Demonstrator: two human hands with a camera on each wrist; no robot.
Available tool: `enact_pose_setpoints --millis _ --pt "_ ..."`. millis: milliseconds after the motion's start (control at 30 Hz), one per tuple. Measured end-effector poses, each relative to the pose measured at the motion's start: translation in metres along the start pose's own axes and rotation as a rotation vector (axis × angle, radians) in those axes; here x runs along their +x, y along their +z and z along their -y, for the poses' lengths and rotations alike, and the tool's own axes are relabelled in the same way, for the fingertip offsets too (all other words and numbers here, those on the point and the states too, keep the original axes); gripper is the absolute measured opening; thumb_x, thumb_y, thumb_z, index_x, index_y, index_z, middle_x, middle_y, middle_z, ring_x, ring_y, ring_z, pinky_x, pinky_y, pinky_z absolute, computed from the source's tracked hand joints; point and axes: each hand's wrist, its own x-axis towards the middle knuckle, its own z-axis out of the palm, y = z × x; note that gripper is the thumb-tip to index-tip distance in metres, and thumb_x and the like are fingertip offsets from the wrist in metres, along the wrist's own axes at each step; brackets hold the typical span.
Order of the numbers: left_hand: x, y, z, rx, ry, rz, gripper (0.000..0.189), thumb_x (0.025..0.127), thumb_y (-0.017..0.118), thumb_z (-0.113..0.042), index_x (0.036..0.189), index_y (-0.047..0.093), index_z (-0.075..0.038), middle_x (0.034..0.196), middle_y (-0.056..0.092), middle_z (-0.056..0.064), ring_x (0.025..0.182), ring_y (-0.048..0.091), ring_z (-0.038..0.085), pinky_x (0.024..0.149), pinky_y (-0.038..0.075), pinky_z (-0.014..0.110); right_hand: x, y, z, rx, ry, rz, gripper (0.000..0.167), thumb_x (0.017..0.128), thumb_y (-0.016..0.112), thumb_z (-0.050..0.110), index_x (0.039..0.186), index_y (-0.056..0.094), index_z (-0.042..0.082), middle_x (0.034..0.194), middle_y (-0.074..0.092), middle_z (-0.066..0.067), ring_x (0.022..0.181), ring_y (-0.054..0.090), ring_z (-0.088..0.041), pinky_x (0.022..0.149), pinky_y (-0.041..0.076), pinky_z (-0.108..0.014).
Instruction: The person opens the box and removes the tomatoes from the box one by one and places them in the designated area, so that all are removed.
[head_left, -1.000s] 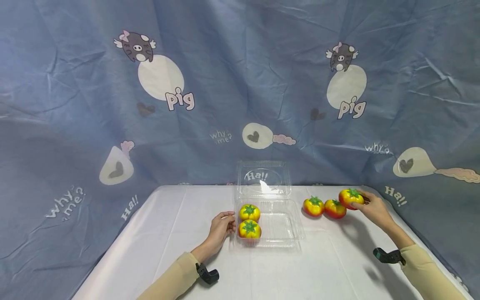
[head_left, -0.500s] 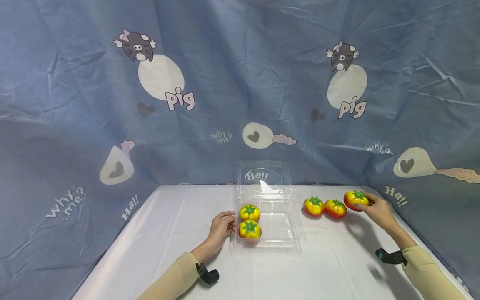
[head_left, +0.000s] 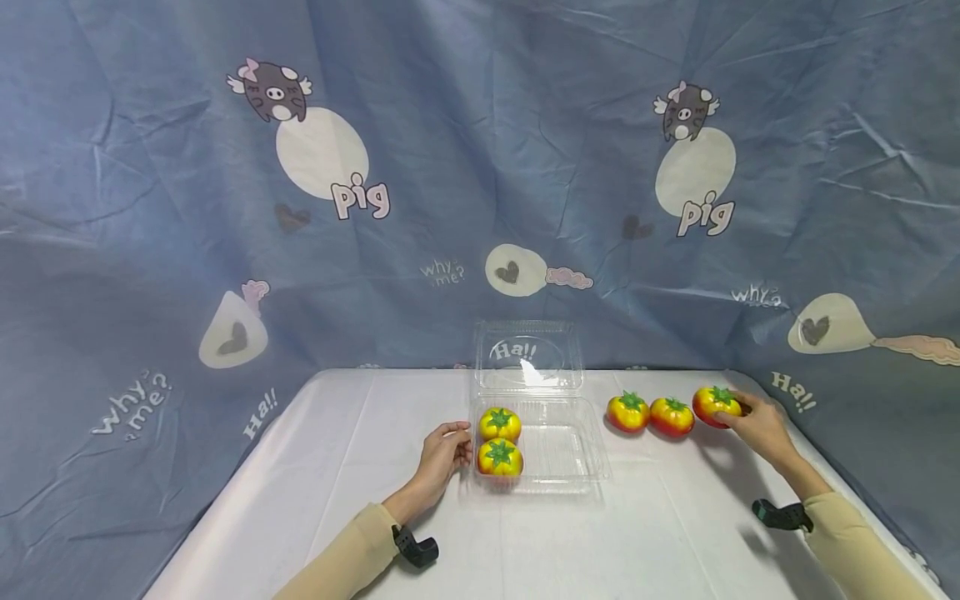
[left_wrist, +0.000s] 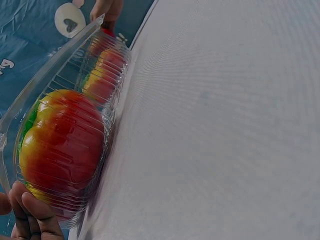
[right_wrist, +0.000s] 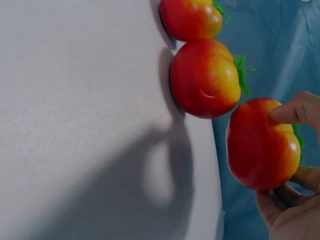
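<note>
My right hand (head_left: pixel 757 427) grips a red-and-yellow toy tomato (right_wrist: pixel 260 142) with a green leafy top, thumb on one side and fingers on the other. It hangs above the table at the right end of a row; a middle tomato (head_left: pixel 672 417) and a left one (head_left: pixel 627 412) sit beside it. With its fingers loosely bent, my left hand (head_left: pixel 441 454) touches the left wall of a clear plastic clamshell box (head_left: pixel 562 450). Inside, along that wall, lie a far tomato (head_left: pixel 499 425) and a near tomato (head_left: pixel 500 459). Fingertips (left_wrist: pixel 37 205) show right against the box's ribbed side.
The box's clear lid (head_left: pixel 528 358) stands raised at the back, before a blue printed curtain (head_left: pixel 450 167). A white cloth (head_left: pixel 555 550) covers the table, whose far edge runs just behind the tomatoes.
My right hand has moved right with its tomato, away from the other two, and then slightly lower. The left hand and the box have stayed in place.
</note>
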Motion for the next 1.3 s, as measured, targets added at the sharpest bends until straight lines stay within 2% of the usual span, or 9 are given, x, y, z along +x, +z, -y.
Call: enact_pose_setpoints --millis 433,933,1300 --pt "0.000 0.000 0.000 0.008 -0.001 0.005 0.032 0.089 0.053 -0.007 0.118 0.051 0.007 0.074 0.055 0.004 0.061 0.051 0.012 0.056 0.046 0.024 0.000 0.004 -0.007 0.009 0.046 0.016 0.068 0.089 0.065 0.029 0.133 0.041 -0.018 0.130 0.044 -0.042 0.114 0.048 -0.052 0.095 0.041 -0.059" --pt "0.002 0.000 0.002 0.013 0.004 0.006 0.032 0.090 0.053 -0.007 0.118 0.051 0.007 0.074 0.056 0.004 0.061 0.051 0.012 0.056 0.046 0.024 0.001 0.009 -0.015 -0.017 0.053 0.028 0.072 0.088 0.066 0.035 0.133 0.042 -0.016 0.133 0.042 -0.042 0.121 0.041 -0.056 0.099 0.036 -0.062" --pt "0.000 0.000 0.000 0.010 -0.004 0.001 0.033 0.089 0.053 -0.007 0.118 0.051 0.007 0.073 0.055 0.003 0.061 0.051 0.011 0.055 0.045 0.023 0.000 0.015 -0.021 -0.058 0.031 0.044 0.070 0.087 0.067 0.030 0.131 0.043 -0.019 0.131 0.042 -0.043 0.120 0.041 -0.057 0.099 0.035 -0.064"
